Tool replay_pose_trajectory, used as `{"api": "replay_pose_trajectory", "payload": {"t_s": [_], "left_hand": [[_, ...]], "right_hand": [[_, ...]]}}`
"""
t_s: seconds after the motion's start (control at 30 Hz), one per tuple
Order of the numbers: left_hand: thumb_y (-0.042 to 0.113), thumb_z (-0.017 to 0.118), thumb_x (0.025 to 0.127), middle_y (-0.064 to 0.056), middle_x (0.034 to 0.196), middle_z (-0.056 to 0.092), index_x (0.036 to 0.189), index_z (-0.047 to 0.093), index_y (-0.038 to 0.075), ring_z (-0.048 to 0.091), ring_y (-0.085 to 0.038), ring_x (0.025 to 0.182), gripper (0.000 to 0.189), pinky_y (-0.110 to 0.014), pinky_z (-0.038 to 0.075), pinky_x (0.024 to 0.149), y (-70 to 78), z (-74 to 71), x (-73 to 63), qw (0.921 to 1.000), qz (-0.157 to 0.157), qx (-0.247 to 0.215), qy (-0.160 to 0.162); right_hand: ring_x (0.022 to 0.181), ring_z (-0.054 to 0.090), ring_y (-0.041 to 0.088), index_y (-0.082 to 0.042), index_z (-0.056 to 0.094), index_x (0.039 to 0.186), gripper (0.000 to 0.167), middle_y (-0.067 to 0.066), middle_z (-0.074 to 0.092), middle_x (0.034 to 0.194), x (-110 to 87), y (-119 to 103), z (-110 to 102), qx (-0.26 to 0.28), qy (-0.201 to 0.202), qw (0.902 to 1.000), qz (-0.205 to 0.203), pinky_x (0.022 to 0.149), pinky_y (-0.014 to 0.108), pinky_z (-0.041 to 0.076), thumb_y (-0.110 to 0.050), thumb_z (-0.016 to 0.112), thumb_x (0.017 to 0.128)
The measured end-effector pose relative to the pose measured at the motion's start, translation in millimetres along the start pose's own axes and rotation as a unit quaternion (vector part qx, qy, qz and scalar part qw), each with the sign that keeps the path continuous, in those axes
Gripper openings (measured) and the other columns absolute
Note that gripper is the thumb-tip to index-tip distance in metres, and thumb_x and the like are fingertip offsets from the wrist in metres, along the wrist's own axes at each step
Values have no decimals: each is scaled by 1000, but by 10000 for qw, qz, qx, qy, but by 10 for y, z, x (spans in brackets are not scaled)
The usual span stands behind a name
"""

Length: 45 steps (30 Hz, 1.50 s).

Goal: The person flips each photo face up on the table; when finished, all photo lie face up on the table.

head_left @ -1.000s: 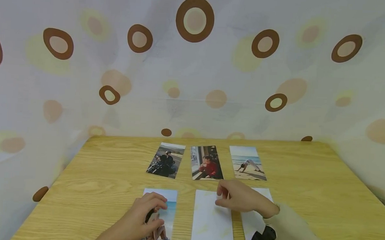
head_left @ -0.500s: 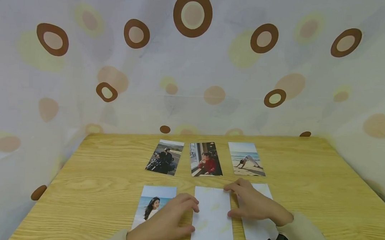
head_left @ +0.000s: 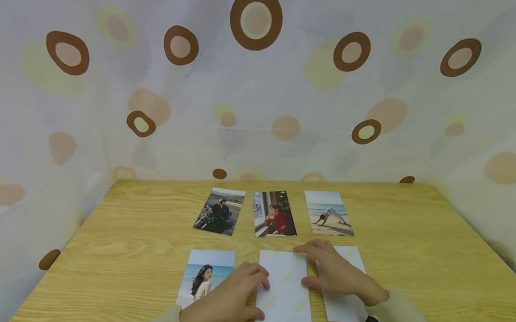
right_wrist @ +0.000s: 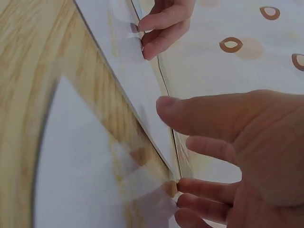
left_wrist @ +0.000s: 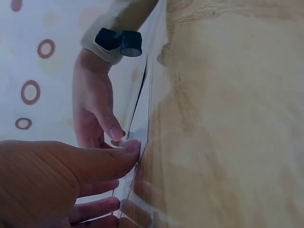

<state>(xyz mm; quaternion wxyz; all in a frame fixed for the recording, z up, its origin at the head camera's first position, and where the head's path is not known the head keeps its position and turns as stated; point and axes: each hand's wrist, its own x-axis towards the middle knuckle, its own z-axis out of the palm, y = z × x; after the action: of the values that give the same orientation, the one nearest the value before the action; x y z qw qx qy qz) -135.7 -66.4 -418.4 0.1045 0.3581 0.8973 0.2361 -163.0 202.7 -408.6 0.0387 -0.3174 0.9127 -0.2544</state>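
Note:
In the head view a white card (head_left: 283, 289), blank but for faint yellowish marks, lies in the middle of the front row. At its left edge are the fingers and thumb of my left hand (head_left: 230, 296), spread and slightly bent. My right hand (head_left: 337, 270) is at the card's right edge, fingertips near the far corner, thumb lower down. Under my left forearm lies a photo (head_left: 201, 278) of a long-haired person by the sea, its lower part hidden. A second white card (head_left: 342, 306) is partly beneath my right hand. In the wrist views the fingertips meet the card's edges.
A back row holds three photos: a motorcycle rider (head_left: 219, 211), a person in red by a window (head_left: 276, 214), and a person bending on a beach (head_left: 330, 213). They lie on a wood-grain table (head_left: 128, 251). Behind hangs a patterned cloth (head_left: 191, 95).
My left hand has moved right, from over the seaside photo to the middle white card's left edge. My right hand has shifted from above that card to its right edge.

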Motion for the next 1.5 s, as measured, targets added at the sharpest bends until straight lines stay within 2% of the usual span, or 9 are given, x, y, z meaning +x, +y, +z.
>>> {"api": "replay_pose_trajectory", "payload": {"t_s": [0.33,0.63,0.77,0.9,1.03,1.17,1.3,1.43,1.5], "left_hand": [[32,80,77,5,125,55,102,62,21,48,-12,113,32,-31,44,96,-34,11,-35,9998,-3,-156,120],[33,80,78,5,126,53,104,62,21,48,-13,113,34,-31,44,96,-19,25,-28,9996,5,-199,213],[37,83,74,-2,133,44,120,54,13,40,-19,119,60,-35,43,99,-10,28,-36,9984,-283,-273,399],[45,87,64,-10,135,42,139,37,4,36,-23,114,99,-40,43,97,-3,25,-42,9933,-880,-429,617],[33,89,66,-5,122,51,144,31,4,43,-17,104,102,-34,47,89,-15,13,-49,9849,-995,-1251,666],[6,81,71,-2,106,53,143,31,5,54,-7,81,87,-24,50,71,-43,9,-47,9632,-476,-2528,784],[-6,66,76,-10,111,50,145,23,2,54,-6,69,82,-20,49,60,-19,0,-47,9236,-442,-3682,974],[-6,60,78,-15,118,49,145,25,-2,52,-9,75,76,-19,45,62,34,-47,-34,8777,-701,-4541,1359],[-4,60,81,-18,122,49,144,30,-4,53,-11,79,70,-20,47,65,50,-72,-32,8638,-657,-4805,1365]], "right_hand": [[110,51,31,-3,58,123,52,17,51,124,48,-37,64,71,-1,9999,124,90,50,46,-17,79,77],[85,42,11,-6,56,125,53,9,46,110,34,8,46,755,-36,9969,194,72,24,42,-12,78,78],[72,42,7,-7,57,122,47,9,44,104,38,26,57,1041,167,9943,170,61,19,41,-3,75,79],[69,44,4,-3,55,125,49,8,47,102,52,50,75,1031,429,9937,78,60,19,44,2,73,79],[68,46,1,1,57,120,45,7,50,96,59,74,103,1080,786,9909,-180,60,20,46,6,73,79],[68,49,2,-1,61,109,36,6,52,91,72,70,124,1038,1139,9875,-333,58,20,47,7,74,77],[69,49,4,-3,58,101,33,5,50,89,80,33,144,943,1356,9855,-378,56,20,47,5,76,75],[68,49,2,-9,56,95,20,-2,53,84,87,-55,178,1119,987,9881,-376,57,20,48,-7,72,84],[69,51,0,-9,56,101,17,-4,56,86,84,-113,195,1329,570,9890,-314,59,20,48,-17,67,91]]}}
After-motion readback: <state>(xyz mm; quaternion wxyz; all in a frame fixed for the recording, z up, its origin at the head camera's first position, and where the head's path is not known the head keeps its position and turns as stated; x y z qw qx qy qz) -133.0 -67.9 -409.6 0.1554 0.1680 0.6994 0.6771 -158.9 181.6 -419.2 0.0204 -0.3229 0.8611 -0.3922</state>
